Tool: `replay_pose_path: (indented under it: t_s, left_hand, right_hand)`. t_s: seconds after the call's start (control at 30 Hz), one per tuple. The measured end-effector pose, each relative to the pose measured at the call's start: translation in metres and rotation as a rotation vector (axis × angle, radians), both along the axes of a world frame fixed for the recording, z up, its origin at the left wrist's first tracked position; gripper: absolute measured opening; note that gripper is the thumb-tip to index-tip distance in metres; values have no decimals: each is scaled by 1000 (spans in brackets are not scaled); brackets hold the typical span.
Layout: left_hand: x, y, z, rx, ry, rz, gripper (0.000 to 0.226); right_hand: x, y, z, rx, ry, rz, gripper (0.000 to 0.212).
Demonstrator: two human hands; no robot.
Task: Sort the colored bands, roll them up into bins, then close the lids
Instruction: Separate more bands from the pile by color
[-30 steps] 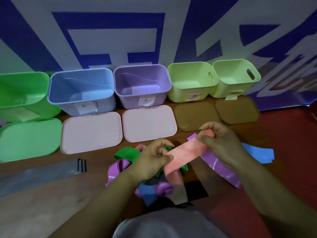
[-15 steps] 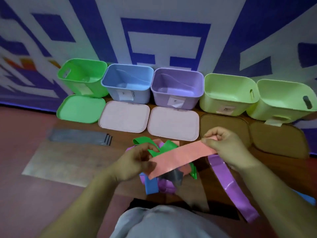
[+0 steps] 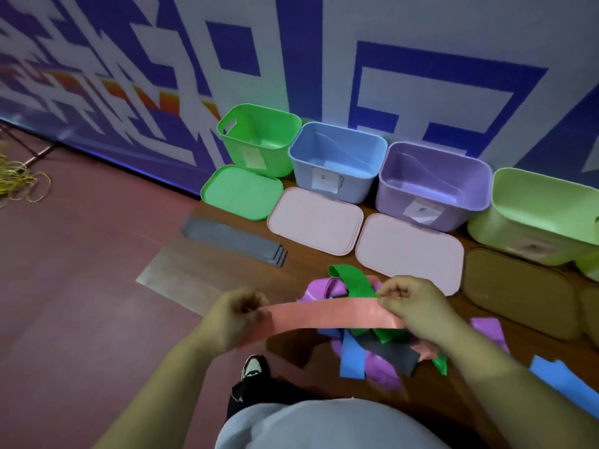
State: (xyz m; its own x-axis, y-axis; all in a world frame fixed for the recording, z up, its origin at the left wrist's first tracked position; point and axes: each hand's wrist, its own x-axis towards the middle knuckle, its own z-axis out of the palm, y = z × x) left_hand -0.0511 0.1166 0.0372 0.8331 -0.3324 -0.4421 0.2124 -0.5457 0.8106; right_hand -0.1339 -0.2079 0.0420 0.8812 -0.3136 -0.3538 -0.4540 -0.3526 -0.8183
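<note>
While the person is looking down at the floor, both hands are holding a pink band [image 3: 327, 314] stretched flat between them. The left hand [image 3: 233, 315] is pinching one end, fingers and thumb curled tight around it. The right hand [image 3: 418, 309] is gripping the other end, fingers curled over the top edge. The band is hanging clear of the floor, running roughly level from left to right, just above the pile [image 3: 389, 351] of green, purple, blue, grey and pink bands lying tangled on the wooden board. A green band [image 3: 350, 280] is looping up out of the pile just behind the pink one.

Well to the left of the pile, a grey stack [image 3: 233, 238] of bands is lying flat and neat. Along the wall the bins are standing open in a row: green bin [image 3: 259, 137], blue bin [image 3: 337, 160], purple bin [image 3: 434, 183] and, partly cut off at the right edge, a lime bin [image 3: 544, 215]. Lids are lying flat in front of them: a green lid [image 3: 241, 192], two pale lids [image 3: 316, 220] and a brown lid [image 3: 518, 293].

A shoe [image 3: 252, 367] is showing below the left hand, and a yellow cord [image 3: 19, 183] is lying at the far left.
</note>
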Motion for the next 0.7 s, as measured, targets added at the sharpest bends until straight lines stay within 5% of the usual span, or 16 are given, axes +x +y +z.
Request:
replay_pose_path:
  t_s: [0.23, 0.7]
  left_hand:
    - [64, 96, -35, 196, -65, 197, 16]
    - [187, 200, -59, 491, -129, -121, 24]
  right_hand:
    - [47, 119, -39, -73, 156, 109, 29]
    - [153, 235, -71, -92, 196, -1, 21]
